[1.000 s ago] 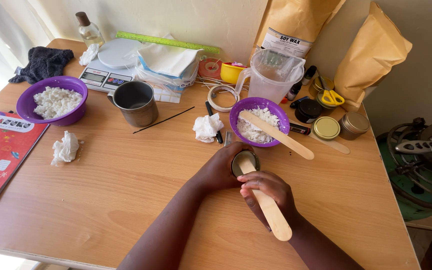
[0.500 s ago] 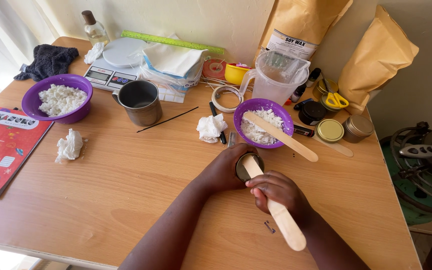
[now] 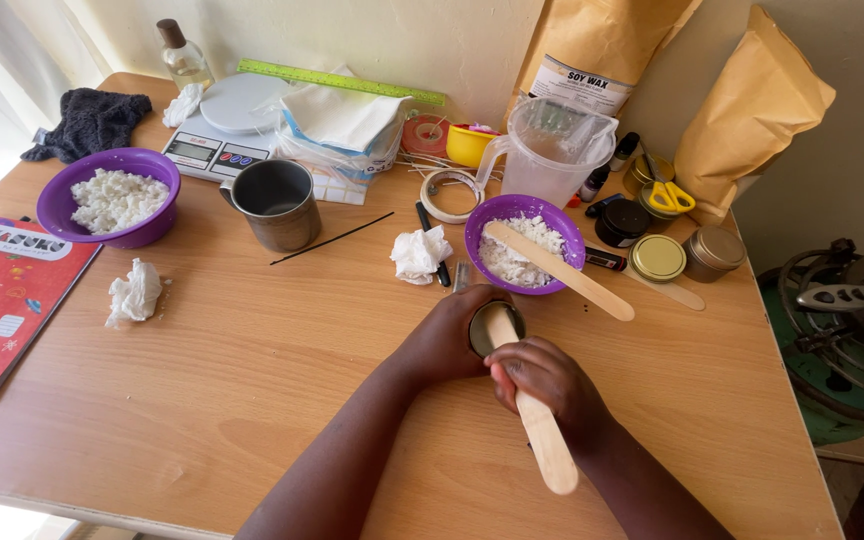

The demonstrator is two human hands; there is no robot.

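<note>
Pressing down into the small round metal tin (image 3: 495,327) with a flat wooden stick (image 3: 532,420), I have my right hand (image 3: 542,380) clamped round the stick's middle and my left hand (image 3: 447,335) wrapped round the tin's side, steadying it. The tin sits on the light wooden table (image 3: 252,370) towards its front edge, just in front of the purple plastic bowl of white wax flakes (image 3: 522,245), where a second stick rests. I judge this the packing or stirring step; any further stroke wants a firm hold on the tin so it doesn't skid.

Two brown paper bags (image 3: 752,110) lean against the back wall; one (image 3: 592,50) bears a white label (image 3: 580,88). The white scale's grey screen (image 3: 192,150) faces up, far left.
</note>
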